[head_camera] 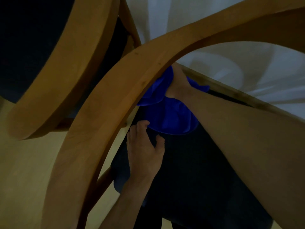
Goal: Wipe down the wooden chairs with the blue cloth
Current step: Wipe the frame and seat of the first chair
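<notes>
1. Under the curved backrest [115, 90] of the near chair, the cloth [171, 116] hangs bunched above the dark seat [206, 171].
2. The right hand [179, 87] reaches in from the right, and its fingers appear to be closed round the cloth's upper folds; the rail and the cloth hide most of them.
3. The left hand [145, 154] rests on the seat by the rail's inner edge, fingers loosely spread and holding nothing, one fingertip at the cloth's lower hem.
4. A second chair [62, 71] stands just beside, on the left, with a white curtain [247, 63] behind.
5. The cloth looks soft, light and limp. It folds on itself, so it probably works best gathered into a pad in the palm.
6. The wood looks stiff and smooth; wrapping the cloth round the rail and sliding it along should suit the curve.
</notes>
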Motion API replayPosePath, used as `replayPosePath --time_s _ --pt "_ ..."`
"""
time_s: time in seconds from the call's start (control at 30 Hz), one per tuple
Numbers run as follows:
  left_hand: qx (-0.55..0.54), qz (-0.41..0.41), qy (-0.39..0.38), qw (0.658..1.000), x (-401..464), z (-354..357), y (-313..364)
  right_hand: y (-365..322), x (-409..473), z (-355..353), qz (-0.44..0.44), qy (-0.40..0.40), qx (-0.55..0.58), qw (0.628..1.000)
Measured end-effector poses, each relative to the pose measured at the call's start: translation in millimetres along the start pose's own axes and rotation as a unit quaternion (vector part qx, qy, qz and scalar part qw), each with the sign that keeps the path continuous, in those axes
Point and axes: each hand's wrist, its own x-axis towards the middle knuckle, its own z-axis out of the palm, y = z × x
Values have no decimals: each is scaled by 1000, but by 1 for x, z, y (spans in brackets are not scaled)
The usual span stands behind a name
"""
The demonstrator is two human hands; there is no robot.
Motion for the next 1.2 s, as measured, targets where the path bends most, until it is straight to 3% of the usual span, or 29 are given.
replayPosePath --time_s 0.1,0.23,0.53,0.7,0.83,1.0,1.2 --pt "-4 9 4 1000 1 1 -3 1 -3 13 10 57 -90 994" --pt "-1 14 8 1000 -2 1 -5 -2 -5 23 44 107 -95 989" --pt "29 14 -31 999 -36 -3 -17 -32 -29 5 -50 115 127 984" --pt "20 19 -23 999 -32 -10 -9 -37 -42 -7 16 62 224 973" --pt "14 33 -20 999 -22 -11 1 -41 -43 -12 -47 56 267 961" --pt "20 39 -22 999 -14 -7 4 -37 -41 -8 -101 76 212 969" --pt "24 42 -25 999 -9 0 -1 -16 -17 -3 -60 7 81 995"
